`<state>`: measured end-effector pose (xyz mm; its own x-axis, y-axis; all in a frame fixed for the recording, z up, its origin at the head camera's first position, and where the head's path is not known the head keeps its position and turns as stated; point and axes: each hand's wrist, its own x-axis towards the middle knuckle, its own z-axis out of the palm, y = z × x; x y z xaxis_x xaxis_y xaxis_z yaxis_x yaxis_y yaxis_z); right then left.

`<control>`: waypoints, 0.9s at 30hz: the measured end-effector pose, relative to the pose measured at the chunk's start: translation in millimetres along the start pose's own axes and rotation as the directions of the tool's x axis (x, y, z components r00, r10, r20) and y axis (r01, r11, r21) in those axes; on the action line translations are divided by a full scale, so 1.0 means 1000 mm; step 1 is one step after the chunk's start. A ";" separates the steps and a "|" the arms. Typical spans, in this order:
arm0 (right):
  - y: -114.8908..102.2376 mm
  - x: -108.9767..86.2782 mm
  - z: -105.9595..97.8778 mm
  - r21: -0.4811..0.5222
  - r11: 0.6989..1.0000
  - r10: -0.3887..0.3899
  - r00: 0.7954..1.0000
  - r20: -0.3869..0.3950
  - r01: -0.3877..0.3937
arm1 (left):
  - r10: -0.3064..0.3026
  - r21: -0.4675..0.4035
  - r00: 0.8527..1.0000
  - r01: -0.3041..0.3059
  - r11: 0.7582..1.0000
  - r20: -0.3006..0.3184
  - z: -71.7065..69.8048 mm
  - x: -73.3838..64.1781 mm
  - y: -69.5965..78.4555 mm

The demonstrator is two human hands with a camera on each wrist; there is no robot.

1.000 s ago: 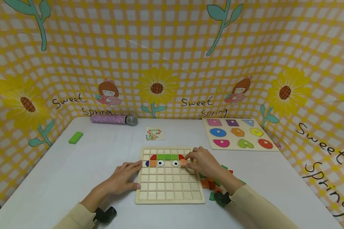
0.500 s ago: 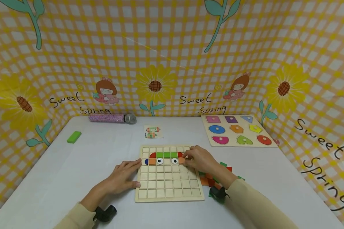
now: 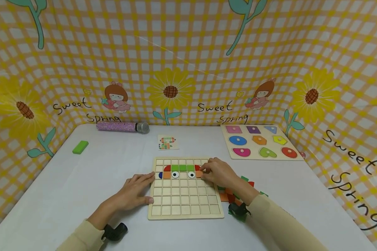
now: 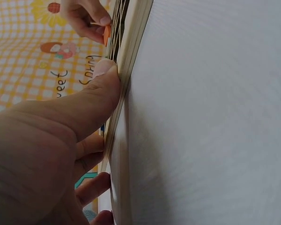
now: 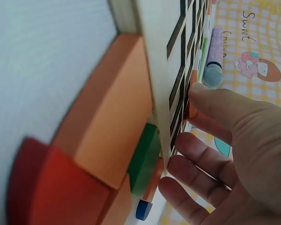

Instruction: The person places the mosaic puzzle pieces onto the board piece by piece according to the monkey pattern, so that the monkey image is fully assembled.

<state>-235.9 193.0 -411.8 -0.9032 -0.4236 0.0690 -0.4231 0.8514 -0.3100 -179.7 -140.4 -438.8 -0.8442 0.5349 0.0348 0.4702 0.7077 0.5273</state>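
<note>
Orange tile [image 3: 199, 174] has shifted in toward the eye tile on the right [image 3: 191, 175] vs. a sec ago! R hand [image 3: 219, 172] has it pinched btwn thumb & finger, out by the right end of the eye row, just below the red tile on the right [image 3: 197, 168]. Can't tell if it's flush in its slot yet.

L hand [image 3: 135, 191] hasn't budged: holding nothing, fingers stretched fwd, thumb & fingertips touching the left edge of the board [image 3: 183, 200].

Same row, going left: the other eye tile [image 3: 175, 175], another orange tile [image 3: 167, 175], then a blue tile [image 3: 160, 175] at the far end. Row above: green tiles [image 3: 183, 168] w/ red at both ends. Lower rows are bare wood.

Loose pieces [image 3: 228, 191] are heaped on the table [image 3: 66, 191] by the board's right side, partly under my R forearm; orange, red, green, plus a bit of blue in the R wrist view.

Beyond the board: pic card [image 3: 167, 143], mic [image 3: 116, 127] back left, green block [image 3: 80, 147] far left, shape puzzle [image 3: 249, 146] back right. Checked cloth [image 3: 113, 52] behind it all.
</note>
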 end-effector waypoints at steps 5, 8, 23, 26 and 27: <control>0.000 -0.001 0.000 0.009 1.000 0.015 1.000 0.004 -0.015 | 0.002 -0.004 1.000 -0.002 1.000 0.000 0.000 0.001 0.000; 0.000 -0.002 0.000 0.006 1.000 0.014 1.000 0.000 -0.014 | -0.007 -0.005 1.000 0.007 1.000 0.000 -0.001 0.000 0.001; 0.002 -0.013 -0.016 0.106 0.994 0.024 1.000 -0.021 -0.021 | -0.014 0.006 1.000 0.014 1.000 -0.002 -0.001 0.000 0.004; 0.006 -0.021 -0.025 0.096 0.995 0.024 0.998 -0.051 -0.019 | -0.016 0.008 1.000 0.016 1.000 0.000 -0.001 0.000 0.004; 0.008 -0.024 -0.027 0.085 0.996 0.025 0.998 -0.063 -0.019 | -0.016 0.008 1.000 0.016 1.000 0.001 -0.001 0.000 0.005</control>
<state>-219.4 218.1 -389.8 -0.9162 -0.3823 0.1205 -0.3978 0.8301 -0.3909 -177.6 -137.4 -435.7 -0.8512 0.5243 0.0253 0.4587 0.7196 0.5213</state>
